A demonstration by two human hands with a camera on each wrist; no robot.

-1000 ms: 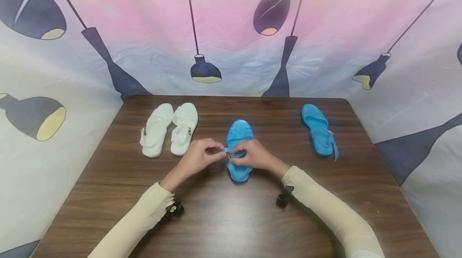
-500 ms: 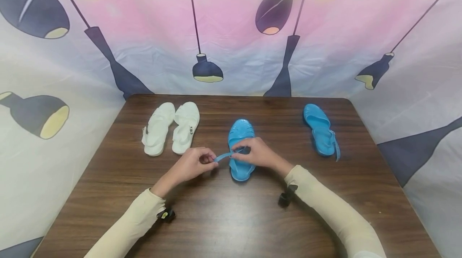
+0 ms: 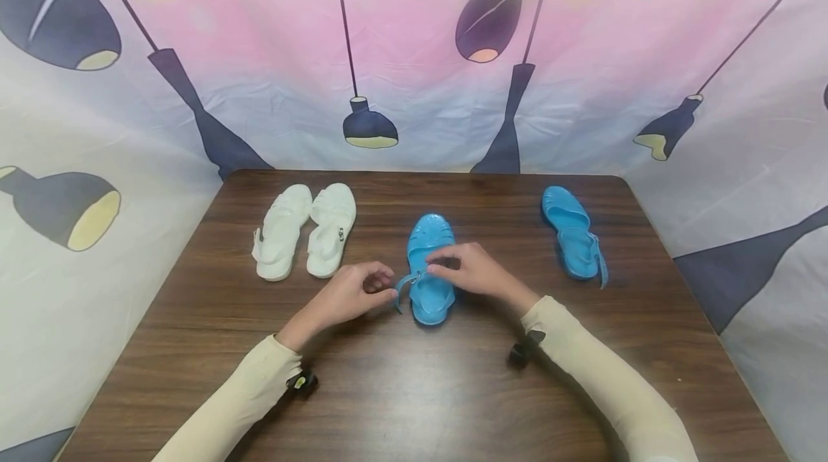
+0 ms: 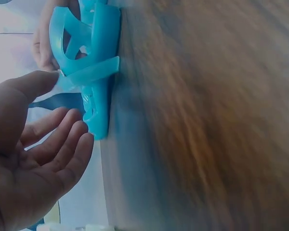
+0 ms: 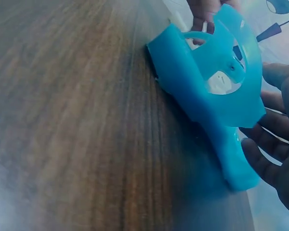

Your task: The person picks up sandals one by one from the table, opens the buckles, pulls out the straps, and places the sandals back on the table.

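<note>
A blue sandal (image 3: 432, 300) stands on the table, toe pointing away. Its narrow strap (image 3: 404, 281) passes the buckle and curves down on the left side. My left hand (image 3: 346, 294) is beside the strap's free end with relaxed fingers; in the left wrist view the hand (image 4: 43, 144) holds nothing and the strap (image 4: 94, 73) hangs loose past the thumb. Over the sandal's right side is my right hand (image 3: 475, 271). The right wrist view shows this hand (image 5: 279, 130) with loosely bent, parted fingers next to the sandal (image 5: 183, 72), gripping nothing.
Two white sandals (image 3: 282, 232) lie side by side at the back left of the brown table (image 3: 414, 390). Another blue sandal (image 3: 572, 236) lies at the back right, its strap undone. A patterned cloth (image 3: 427, 31) hangs behind the table.
The left hand has let go of the strap, which was pulled out leftward and now droops. The right hand has released the buckle area and moved slightly right.
</note>
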